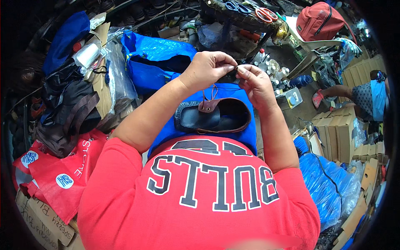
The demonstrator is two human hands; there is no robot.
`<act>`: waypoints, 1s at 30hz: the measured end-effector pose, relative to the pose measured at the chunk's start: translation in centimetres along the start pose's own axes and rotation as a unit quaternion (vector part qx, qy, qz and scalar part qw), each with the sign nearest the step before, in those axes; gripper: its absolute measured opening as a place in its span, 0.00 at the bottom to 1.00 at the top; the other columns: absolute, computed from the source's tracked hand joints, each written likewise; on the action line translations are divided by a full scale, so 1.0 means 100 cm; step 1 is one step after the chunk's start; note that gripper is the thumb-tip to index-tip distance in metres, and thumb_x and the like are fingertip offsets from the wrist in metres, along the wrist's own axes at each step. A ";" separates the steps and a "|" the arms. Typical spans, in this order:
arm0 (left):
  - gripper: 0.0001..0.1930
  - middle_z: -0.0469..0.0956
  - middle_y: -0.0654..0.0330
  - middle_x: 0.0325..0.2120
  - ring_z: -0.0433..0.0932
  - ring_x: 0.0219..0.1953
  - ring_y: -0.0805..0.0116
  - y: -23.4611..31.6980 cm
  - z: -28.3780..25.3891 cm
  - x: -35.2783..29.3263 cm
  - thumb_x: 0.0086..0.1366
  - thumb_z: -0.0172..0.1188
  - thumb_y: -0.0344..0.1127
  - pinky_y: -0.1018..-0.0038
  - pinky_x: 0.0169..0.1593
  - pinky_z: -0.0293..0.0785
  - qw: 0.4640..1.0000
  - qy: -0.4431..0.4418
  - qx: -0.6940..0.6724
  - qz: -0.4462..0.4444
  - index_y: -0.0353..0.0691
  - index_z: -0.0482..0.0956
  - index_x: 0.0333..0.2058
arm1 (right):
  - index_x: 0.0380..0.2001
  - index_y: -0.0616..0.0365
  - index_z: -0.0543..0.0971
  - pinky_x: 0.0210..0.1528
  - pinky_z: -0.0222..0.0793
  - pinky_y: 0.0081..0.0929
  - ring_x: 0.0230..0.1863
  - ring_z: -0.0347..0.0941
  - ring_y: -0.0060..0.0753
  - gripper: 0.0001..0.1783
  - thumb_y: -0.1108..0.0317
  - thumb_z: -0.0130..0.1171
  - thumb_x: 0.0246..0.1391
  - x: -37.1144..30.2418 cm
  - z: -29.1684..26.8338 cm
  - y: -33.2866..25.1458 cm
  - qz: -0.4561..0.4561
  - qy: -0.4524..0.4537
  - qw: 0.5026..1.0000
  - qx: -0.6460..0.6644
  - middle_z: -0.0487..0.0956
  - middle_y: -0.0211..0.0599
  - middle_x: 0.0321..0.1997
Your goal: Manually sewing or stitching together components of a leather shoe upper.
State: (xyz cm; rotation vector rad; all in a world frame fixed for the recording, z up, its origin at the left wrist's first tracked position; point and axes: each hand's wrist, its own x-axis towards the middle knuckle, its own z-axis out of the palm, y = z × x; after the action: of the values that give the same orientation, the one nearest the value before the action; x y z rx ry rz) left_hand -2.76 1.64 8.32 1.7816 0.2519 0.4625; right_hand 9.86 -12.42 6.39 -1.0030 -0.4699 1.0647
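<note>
A dark leather shoe (191, 117) lies sideways on the blue cloth (166, 133) over my lap, its opening facing up. Its brown eyelet flap (209, 106) stands raised, and a thin brown shoelace (213, 89) loops up from the eyelets. Beyond the shoe, both my hands come together at fingertip height. My left hand (208, 67) pinches a dark stretch of the lace between thumb and finger. Close against it, my right hand (256, 83) is closed in a pinch on the same dark piece. The exact tip of the lace is hidden by my fingers.
A blue bag (160, 48) gapes just beyond my left forearm. Scissors (266, 15) lie on a bench at the back, with a red backpack (320, 21) to its right. Bottles (273, 68) stand on the floor. Cardboard boxes (337, 133) and another person's leg (337, 91) are at right.
</note>
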 end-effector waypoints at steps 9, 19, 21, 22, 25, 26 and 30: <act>0.04 0.78 0.58 0.23 0.76 0.28 0.60 0.007 -0.013 0.009 0.45 0.64 0.28 0.69 0.35 0.69 0.847 0.159 0.396 0.316 0.40 0.77 0.21 | 0.31 0.58 0.79 0.25 0.55 0.12 0.23 0.62 0.11 0.09 0.64 0.63 0.51 -0.009 0.010 -0.012 -0.032 0.015 0.980 -0.195 0.75 0.25 0.24; 0.04 0.77 0.69 0.20 0.71 0.23 0.84 0.002 -0.093 0.035 0.57 0.61 0.30 0.84 0.29 0.68 0.902 0.304 0.256 0.170 0.38 0.81 0.30 | 0.34 0.54 0.80 0.28 0.53 0.10 0.26 0.63 0.08 0.11 0.59 0.62 0.51 -0.057 -0.066 -0.059 -0.002 0.067 0.935 -0.348 0.75 0.17 0.27; 0.04 0.77 0.70 0.21 0.71 0.24 0.85 -0.007 -0.103 0.036 0.57 0.61 0.31 0.85 0.30 0.68 0.901 0.306 0.283 0.125 0.37 0.81 0.30 | 0.34 0.54 0.81 0.28 0.53 0.11 0.25 0.61 0.08 0.11 0.60 0.62 0.51 -0.070 -0.093 -0.061 -0.004 0.102 0.929 -0.355 0.75 0.16 0.27; 0.04 0.78 0.67 0.20 0.73 0.23 0.82 -0.018 -0.106 0.038 0.55 0.61 0.32 0.82 0.30 0.70 0.906 0.304 0.269 0.119 0.39 0.81 0.28 | 0.33 0.55 0.81 0.28 0.53 0.12 0.25 0.61 0.08 0.11 0.60 0.63 0.51 -0.075 -0.104 -0.063 0.008 0.116 0.925 -0.361 0.75 0.16 0.26; 0.06 0.80 0.64 0.20 0.77 0.22 0.78 -0.044 -0.108 0.039 0.53 0.61 0.34 0.79 0.32 0.72 0.911 0.306 0.265 0.075 0.40 0.81 0.27 | 0.33 0.55 0.80 0.28 0.55 0.13 0.25 0.61 0.09 0.10 0.62 0.63 0.50 -0.094 -0.135 -0.068 0.029 0.150 0.914 -0.375 0.74 0.17 0.25; 0.06 0.80 0.63 0.20 0.77 0.23 0.77 -0.052 -0.109 0.039 0.53 0.61 0.35 0.79 0.32 0.73 0.912 0.304 0.267 0.058 0.39 0.81 0.27 | 0.33 0.56 0.80 0.28 0.56 0.14 0.24 0.61 0.10 0.09 0.64 0.63 0.50 -0.100 -0.143 -0.068 0.039 0.160 0.909 -0.382 0.73 0.17 0.23; 0.07 0.81 0.63 0.20 0.77 0.23 0.77 -0.074 -0.105 0.037 0.52 0.61 0.36 0.79 0.32 0.72 0.912 0.298 0.282 0.006 0.39 0.81 0.27 | 0.31 0.57 0.80 0.27 0.56 0.14 0.23 0.61 0.11 0.08 0.64 0.64 0.50 -0.124 -0.166 -0.069 0.051 0.215 0.889 -0.402 0.73 0.18 0.22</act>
State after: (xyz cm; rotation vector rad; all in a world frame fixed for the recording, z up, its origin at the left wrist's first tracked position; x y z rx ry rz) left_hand -3.48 14.29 3.99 2.1562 0.8753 1.0192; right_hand 20.11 -31.66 5.67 -1.9695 -0.5005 0.6880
